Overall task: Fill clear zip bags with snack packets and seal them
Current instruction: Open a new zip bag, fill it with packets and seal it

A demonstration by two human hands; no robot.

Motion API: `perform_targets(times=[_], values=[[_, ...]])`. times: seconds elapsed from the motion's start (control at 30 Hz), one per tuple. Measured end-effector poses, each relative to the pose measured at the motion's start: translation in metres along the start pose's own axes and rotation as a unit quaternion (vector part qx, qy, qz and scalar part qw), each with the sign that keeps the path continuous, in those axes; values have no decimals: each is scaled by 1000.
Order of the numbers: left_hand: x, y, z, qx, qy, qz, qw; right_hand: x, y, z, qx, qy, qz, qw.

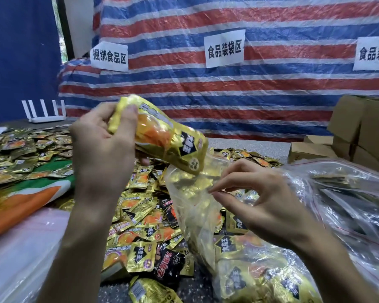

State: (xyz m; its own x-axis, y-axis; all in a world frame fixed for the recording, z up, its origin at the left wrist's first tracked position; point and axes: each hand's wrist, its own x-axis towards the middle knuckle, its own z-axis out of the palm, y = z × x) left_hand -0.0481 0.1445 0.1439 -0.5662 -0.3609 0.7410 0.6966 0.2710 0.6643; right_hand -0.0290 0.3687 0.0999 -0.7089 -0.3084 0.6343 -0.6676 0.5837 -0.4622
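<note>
Several snack packets (245, 278) lie inside the clear zip bag (190, 206).

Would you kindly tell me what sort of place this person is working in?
Probably a makeshift food-packing workshop: paper signs on a striped tarp label work zones, snack packets lie heaped on the table, and cardboard boxes stand at the right.
</note>
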Motion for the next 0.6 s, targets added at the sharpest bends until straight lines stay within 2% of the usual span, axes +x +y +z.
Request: perform_targets(times=[0.13, 0.23, 0.3, 0.37, 0.47, 0.5, 0.6], values=[[-14, -5, 20, 145, -77, -13, 986, 0, -3, 5, 7, 23, -37, 999], [-28, -9, 37, 213, -119, -17, 970, 1, -3, 11, 9, 22, -53, 998], [-40, -9, 48, 296, -124, -11, 947, 1, -3, 14, 8, 26, -61, 998], [-48, -8, 56, 344, -163, -25, 924, 2, -3, 15, 6, 35, -63, 997], [-43, -7, 52, 279, -293, -91, 910, 3, 0, 12, -4, 64, -63, 996], [-38, -7, 46, 256, -334, -86, 903, 3, 1, 11, -19, 75, -54, 996], [-27, -5, 25, 233, -438, 13, 868, 3, 4, 9, -62, 94, -6, 994]])
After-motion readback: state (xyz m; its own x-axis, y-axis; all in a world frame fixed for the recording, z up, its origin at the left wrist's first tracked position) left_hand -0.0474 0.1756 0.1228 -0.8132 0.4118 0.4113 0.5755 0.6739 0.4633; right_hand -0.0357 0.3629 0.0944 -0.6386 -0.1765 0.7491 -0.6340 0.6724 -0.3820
